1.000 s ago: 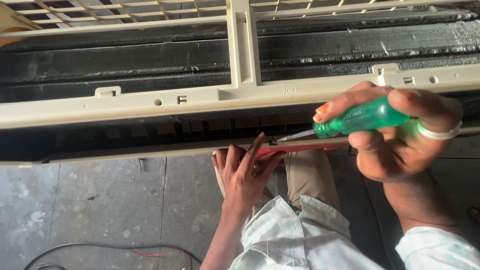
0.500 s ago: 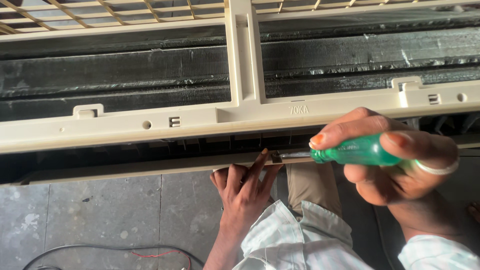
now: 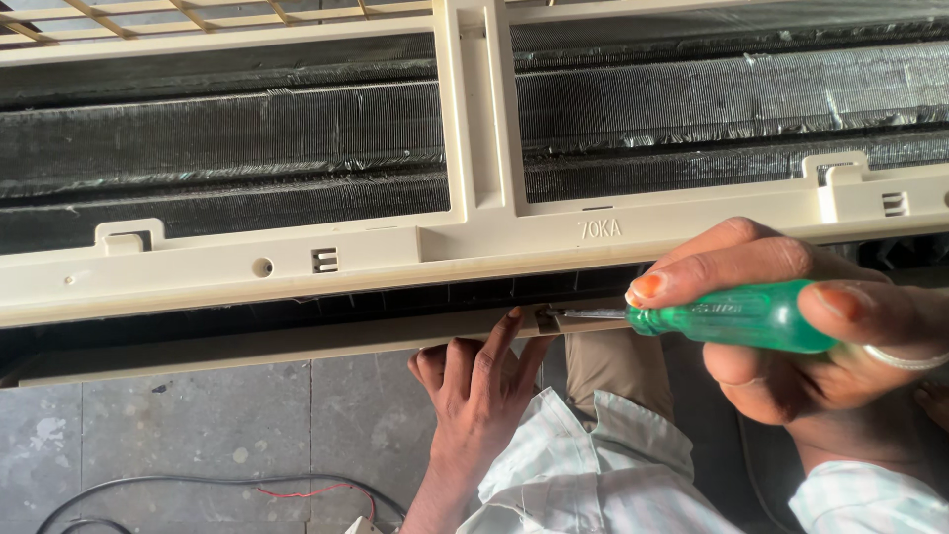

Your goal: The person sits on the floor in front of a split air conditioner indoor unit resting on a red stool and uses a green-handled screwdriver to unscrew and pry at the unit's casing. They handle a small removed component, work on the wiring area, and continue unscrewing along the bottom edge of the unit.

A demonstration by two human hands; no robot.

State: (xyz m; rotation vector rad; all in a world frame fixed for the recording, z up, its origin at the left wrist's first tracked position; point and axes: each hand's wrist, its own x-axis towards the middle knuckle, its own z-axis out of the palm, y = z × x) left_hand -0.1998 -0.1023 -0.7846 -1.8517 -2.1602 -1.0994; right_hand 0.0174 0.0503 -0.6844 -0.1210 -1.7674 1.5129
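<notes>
Screwdriver (image 3: pixel 736 316) gripped in my right hand (image 3: pixel 791 346), tip at flap (image 3: pixel 297 346) joint; left hand (image 3: pixel 479 381) fingers spread open, bracing flap steady underneath.

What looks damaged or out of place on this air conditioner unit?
The dark coil fins look bent and ragged along their edges, with pale flecks near the right end. A black cable and thin red wire lie loose on the floor.

Screwdriver (image 3: pixel 732 316) lies right of the flap (image 3: pixel 297 346), beneath the frame (image 3: pixel 395 252).
</notes>
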